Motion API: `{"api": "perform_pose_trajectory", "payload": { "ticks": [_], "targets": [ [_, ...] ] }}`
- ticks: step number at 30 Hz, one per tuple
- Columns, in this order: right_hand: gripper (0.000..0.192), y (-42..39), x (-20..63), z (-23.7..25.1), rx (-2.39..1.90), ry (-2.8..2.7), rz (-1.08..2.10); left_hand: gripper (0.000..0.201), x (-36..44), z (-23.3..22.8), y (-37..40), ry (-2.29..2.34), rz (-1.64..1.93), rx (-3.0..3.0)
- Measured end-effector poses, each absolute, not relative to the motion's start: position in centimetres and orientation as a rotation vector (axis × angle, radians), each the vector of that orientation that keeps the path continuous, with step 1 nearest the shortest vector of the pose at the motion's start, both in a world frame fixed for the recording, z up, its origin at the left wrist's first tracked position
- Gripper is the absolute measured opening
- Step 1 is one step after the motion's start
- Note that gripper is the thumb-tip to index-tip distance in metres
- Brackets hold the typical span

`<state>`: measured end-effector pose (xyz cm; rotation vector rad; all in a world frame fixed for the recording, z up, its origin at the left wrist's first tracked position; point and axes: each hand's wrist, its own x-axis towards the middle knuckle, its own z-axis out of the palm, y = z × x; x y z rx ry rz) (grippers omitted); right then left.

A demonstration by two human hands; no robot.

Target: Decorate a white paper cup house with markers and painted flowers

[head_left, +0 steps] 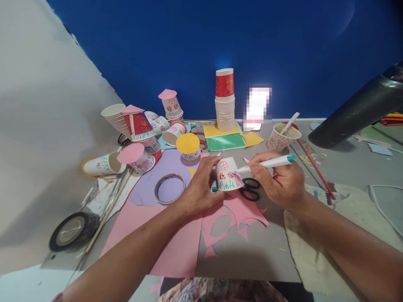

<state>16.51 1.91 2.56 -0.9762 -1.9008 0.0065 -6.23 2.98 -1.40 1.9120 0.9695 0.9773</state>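
While gripped upside down above the pink paper (176, 247), cup (227, 174) mid-decoration: red window and flowers drawn on, green grass strokes along the rim. Left hand (198, 191) wrapped round its side, thumb and fingers pinching it steady, tilted a little toward the right. Right hand (280, 182) closed around a marker (269, 163), tip touching the cup wall near the flowers (teal end pointing away to the right). Step in hand, by the look of it: drawing detail on the cup's wall. Next stroke likely calls for a firm hold from the left and a slight turn of the cup to bring bare wall under the tip, with light pressure so as not to dent the thin paper.

Just under the cup, black scissors (250, 189) lying on the pink sheet, which has curved pieces cut out. Left of that, a tape ring (170, 188) on purple paper (147, 188). Farther back, finished cups with pink and yellow roofs, one yellow-topped (188, 147), heaped beside a leaning stack. Against the blue wall (220, 37), a tall cup stack (225, 100) on yellow and green sheets. To the right, a patterned cup (281, 138) holding a stick, on the grey tabletop (252, 251).
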Motion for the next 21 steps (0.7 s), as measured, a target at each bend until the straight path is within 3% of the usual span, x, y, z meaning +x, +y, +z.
{"api": "perform_pose_trajectory", "payload": {
  "ticks": [21],
  "targets": [
    [0.013,2.07,16.36,2.22,-0.886,-1.952,0.024,0.075,-6.51,-1.71,3.17,0.907,0.968,2.042]
  ]
}}
